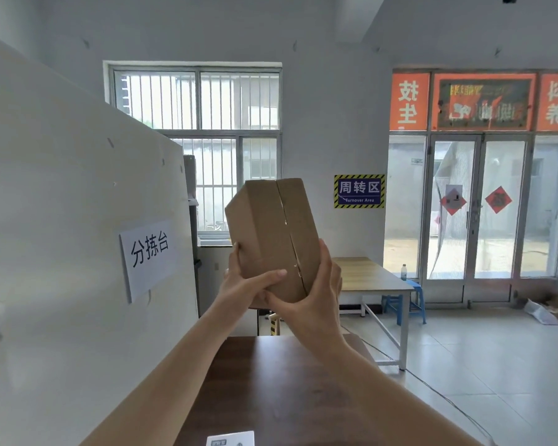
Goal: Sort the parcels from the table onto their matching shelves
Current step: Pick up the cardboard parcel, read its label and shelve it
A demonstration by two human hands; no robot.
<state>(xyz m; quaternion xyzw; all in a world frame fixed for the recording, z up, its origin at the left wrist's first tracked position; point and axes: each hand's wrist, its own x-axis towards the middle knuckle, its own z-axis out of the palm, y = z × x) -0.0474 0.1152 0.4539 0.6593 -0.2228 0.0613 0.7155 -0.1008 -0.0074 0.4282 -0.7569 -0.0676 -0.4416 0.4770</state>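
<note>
Parcel [273, 239] was held up high and tilted, probably to find its label. Left hand [245, 281] and right hand [310, 300] gripped its lower end.

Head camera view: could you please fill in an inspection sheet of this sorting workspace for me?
Surface: dark wooden table below the arms; a white card lies at its near edge.
Job's things: one taped cardboard parcel, lifted clear of the table and tilted; no shelves in view.
Clutter: bottle on the light table; packaging scraps on the floor by the door.
Hands: left hand and right hand both grip the parcel's lower end.
Cables: one cable runs across the floor tiles.
Surroundings: white partition with paper sign, barred window, Turnover Area sign, glass doors, blue stool.
</note>
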